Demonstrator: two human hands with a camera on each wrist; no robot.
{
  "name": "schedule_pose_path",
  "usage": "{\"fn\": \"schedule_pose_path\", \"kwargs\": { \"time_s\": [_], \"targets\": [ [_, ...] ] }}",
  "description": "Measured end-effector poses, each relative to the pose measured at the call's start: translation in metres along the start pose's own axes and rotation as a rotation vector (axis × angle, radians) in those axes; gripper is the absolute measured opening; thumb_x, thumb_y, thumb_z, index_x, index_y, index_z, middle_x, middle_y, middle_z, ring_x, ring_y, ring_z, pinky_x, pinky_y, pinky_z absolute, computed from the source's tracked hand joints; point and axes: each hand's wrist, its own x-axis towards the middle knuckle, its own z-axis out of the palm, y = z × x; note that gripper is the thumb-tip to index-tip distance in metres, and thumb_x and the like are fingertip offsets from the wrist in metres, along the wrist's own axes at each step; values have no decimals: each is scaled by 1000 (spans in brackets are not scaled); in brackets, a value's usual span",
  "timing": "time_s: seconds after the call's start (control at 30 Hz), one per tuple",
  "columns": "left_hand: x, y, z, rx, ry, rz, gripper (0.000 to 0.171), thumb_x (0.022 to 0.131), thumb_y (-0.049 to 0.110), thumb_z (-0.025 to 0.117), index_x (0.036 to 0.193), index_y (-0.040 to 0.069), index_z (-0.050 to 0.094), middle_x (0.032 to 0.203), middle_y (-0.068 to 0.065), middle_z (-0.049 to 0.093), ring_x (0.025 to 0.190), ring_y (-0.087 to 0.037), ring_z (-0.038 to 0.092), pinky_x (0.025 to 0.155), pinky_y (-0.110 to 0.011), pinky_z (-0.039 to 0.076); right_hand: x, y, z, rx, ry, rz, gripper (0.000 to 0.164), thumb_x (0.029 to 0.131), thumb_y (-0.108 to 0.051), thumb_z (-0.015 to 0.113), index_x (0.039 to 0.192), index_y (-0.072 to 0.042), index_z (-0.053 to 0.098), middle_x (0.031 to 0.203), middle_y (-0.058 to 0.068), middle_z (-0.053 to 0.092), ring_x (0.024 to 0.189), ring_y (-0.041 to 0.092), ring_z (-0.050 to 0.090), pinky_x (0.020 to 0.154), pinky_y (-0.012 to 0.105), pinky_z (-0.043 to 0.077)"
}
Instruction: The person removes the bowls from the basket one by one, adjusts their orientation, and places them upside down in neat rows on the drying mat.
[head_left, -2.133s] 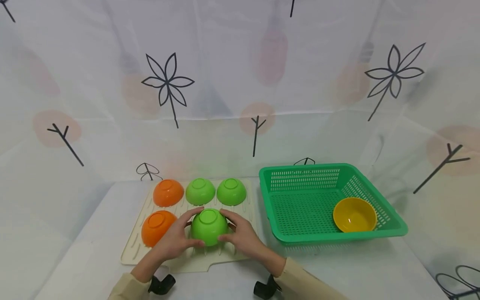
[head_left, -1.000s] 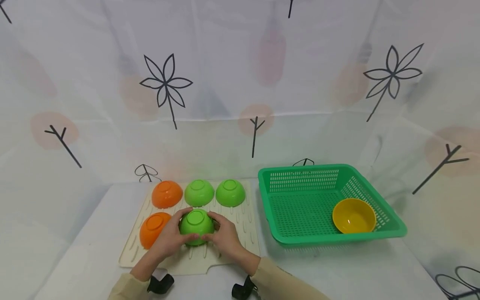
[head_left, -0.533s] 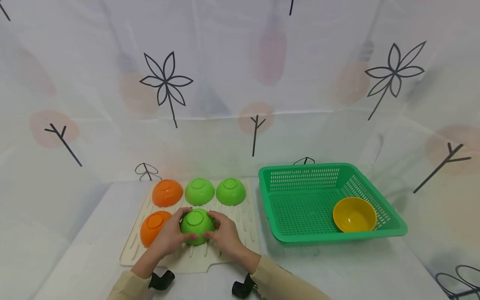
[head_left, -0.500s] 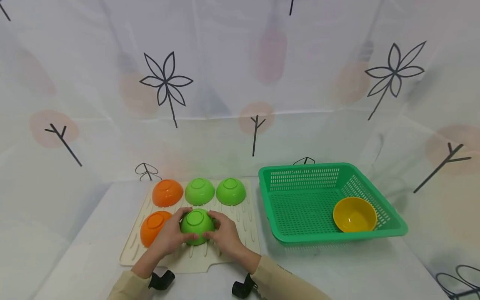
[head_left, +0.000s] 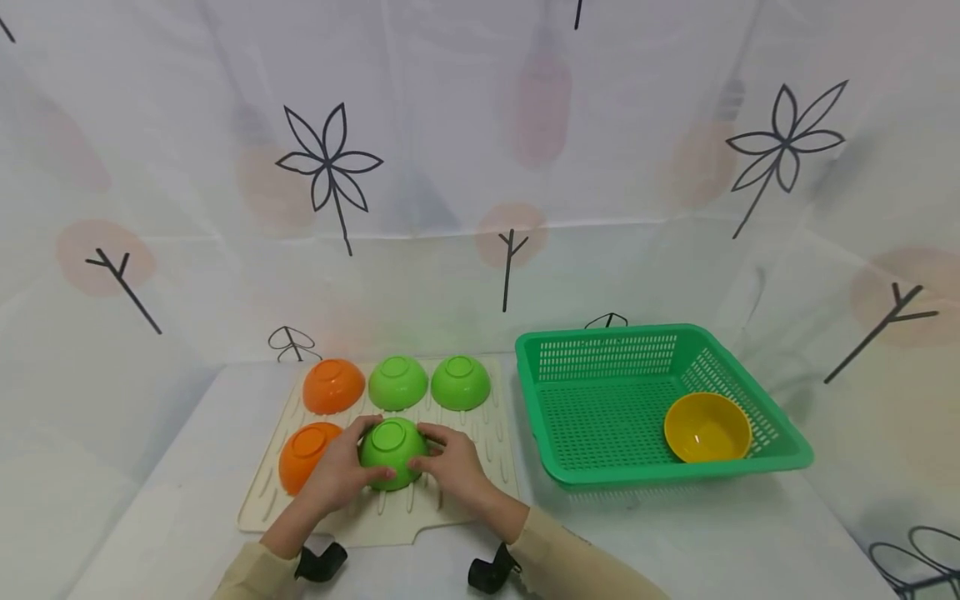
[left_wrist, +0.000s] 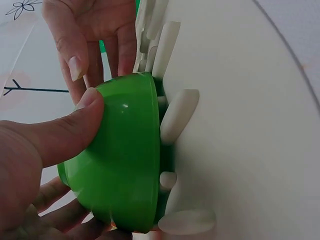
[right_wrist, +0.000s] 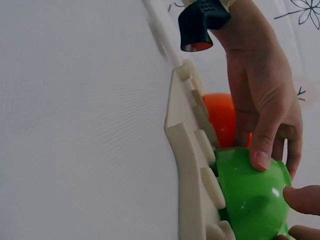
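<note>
An upside-down green bowl (head_left: 392,454) sits on the front part of a cream drying rack (head_left: 390,529), over its raised ridges. My left hand (head_left: 341,471) holds its left side, thumb (left_wrist: 87,107) on the near wall and fingers curving round the far side. On the bowl's right is my right hand (head_left: 456,467), fingers relaxed and spread. In the left wrist view a small gap shows between the right thumb (left_wrist: 75,67) and the wall. An orange bowl (head_left: 303,458), partly hidden by my left hand, rests upside down just to the left.
Along the rack's back row stand another orange bowl (head_left: 333,386) and two more green bowls (head_left: 397,383), all upside down. A green perforated basket (head_left: 547,458) stands to the right, with a yellow bowl (head_left: 707,427) inside. Behind hangs a patterned white cloth (head_left: 450,167).
Both hands shifted the green bowl left along the rack, closer to the front orange bowl. Since then the bowl has stayed put, while my right hand has eased slightly to the right.
</note>
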Motion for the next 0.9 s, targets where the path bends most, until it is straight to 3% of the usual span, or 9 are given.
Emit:
{"fn": "schedule_pose_path", "kwargs": {
  "time_s": [0.2, 0.5, 0.9],
  "targets": [
    [0, 0, 1, -2, 7, 25, 83, 71, 18, 91, 141, 7, 48, 136, -15, 57, 117, -31, 56, 101, -56, 45, -2, -13, -6, 83, 7, 29, 53, 85, -2, 76, 135, -1, 60, 137, 14, 58, 125, 37, 55, 96, 40, 53],
    [-1, 0, 2, -2, -2, 9, 83, 73, 17, 90, 142, 8, 46, 136, -14, 57, 117, -32, 55, 102, -56, 44, -6, -38, -22, 115, 29, -11, 47, 89, -4, 73, 135, -6, 62, 137, 11, 59, 128, 36, 52, 97, 39, 52],
    [-2, -2, 2, 5, 3, 27, 84, 72, 17, 90, 143, 7, 45, 136, -15, 56, 118, -32, 55, 101, -56, 45, -10, -75, -75, 162, 47, -70, 47, 92, -4, 70, 137, -2, 58, 139, 15, 57, 131, 30, 50, 101, 41, 49]
  ]
}}
